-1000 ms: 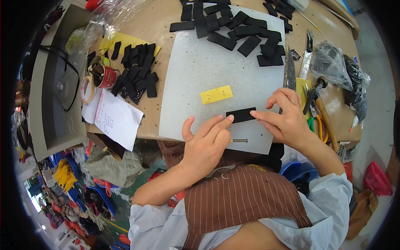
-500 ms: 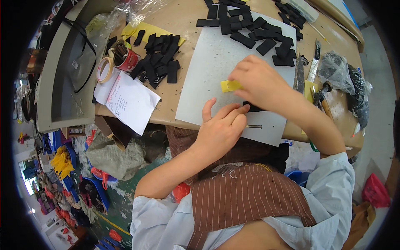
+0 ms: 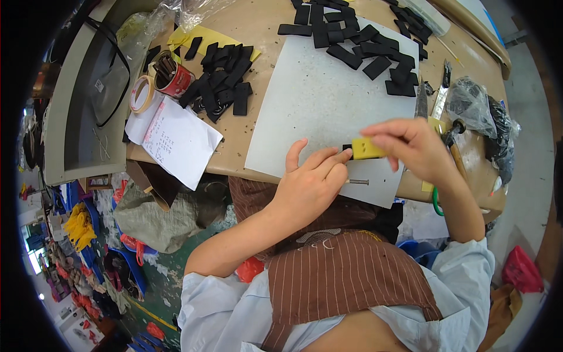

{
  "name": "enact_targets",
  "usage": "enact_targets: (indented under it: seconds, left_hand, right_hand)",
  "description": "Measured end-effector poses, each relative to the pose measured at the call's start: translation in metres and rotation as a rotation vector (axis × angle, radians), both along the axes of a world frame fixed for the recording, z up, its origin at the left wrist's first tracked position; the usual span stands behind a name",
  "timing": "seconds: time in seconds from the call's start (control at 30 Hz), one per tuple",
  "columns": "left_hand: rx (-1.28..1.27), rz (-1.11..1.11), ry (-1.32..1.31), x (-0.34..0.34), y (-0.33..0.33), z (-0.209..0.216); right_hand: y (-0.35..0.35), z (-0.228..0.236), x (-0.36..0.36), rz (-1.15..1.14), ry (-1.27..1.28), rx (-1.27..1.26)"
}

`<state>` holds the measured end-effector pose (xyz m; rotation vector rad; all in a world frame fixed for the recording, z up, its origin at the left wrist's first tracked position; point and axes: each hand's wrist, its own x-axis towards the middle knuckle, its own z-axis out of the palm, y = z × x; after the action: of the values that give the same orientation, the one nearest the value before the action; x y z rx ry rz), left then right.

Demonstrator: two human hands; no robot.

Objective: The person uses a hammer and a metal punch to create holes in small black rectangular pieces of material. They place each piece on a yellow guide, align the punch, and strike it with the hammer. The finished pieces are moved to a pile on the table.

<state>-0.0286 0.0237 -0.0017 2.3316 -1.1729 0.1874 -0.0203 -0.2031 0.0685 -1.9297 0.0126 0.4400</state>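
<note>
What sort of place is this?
Probably a workshop: many similar black strips lie heaped on the workbench, with a tape roll and a hammer-like tool also on it.

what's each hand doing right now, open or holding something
Left hand: fingers at the black strip; whether gripping it cannot be told.
Right hand: closed, holding the yellow piece.
</note>
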Motion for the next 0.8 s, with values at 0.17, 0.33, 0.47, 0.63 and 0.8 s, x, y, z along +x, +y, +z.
enact_targets:
  seconds: [0.17,0.33,0.47,0.63,0.8]
  left_hand:
    - [-0.026,-0.021,0.063,0.005,0.005,0.007]
    - [-0.16,0.124,0.233,0.02,0.011,0.003]
    - [-0.284,0.119,0.344,0.022,-0.01,0.006]
    - [-0.281,0.1,0.321,0.027,-0.019,-0.001]
    - [-0.232,0.082,0.336,0.031,-0.022,0.006]
  right_hand:
    - [0.003,-0.037,-0.005,-0.099,0.013,-0.03]
    - [0.007,-0.033,-0.006,-0.08,-0.008,-0.164]
    - [0.007,-0.039,-0.007,-0.102,-0.021,-0.133]
    - [0.009,-0.034,-0.007,-0.101,-0.02,-0.123]
    - [-0.012,-0.036,-0.006,-0.118,-0.126,-0.088]
